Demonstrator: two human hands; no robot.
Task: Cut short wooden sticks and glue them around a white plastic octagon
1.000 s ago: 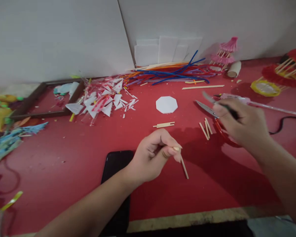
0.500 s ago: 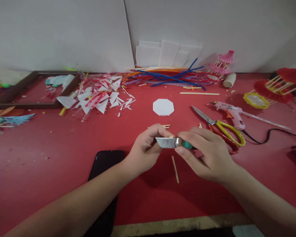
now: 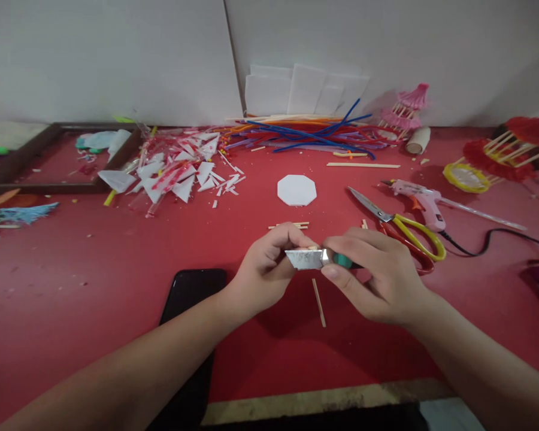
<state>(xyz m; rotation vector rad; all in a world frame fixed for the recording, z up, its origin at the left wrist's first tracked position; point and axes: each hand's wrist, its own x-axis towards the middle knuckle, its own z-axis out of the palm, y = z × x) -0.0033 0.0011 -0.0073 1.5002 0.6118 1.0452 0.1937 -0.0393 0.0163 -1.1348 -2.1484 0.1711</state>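
Note:
My right hand is closed around a utility knife with a green part on its handle. The wide blade points left, across the fingertips of my left hand. That hand pinches a small pale wooden stick, of which only a bit shows behind the blade. Below the blade, a loose thin stick lies on the red table. Several short sticks lie just beyond my left hand, and a white octagon sits farther back.
Scissors and a pink glue gun lie to the right. A black phone is partly under my left forearm. Pipe cleaners, white scraps and a brown frame line the back. Small pagoda-like models stand back right.
The view has shifted slightly, so the table things sit a little higher in the picture. Both hands keep nearly the same pose, with the blade a touch farther right.

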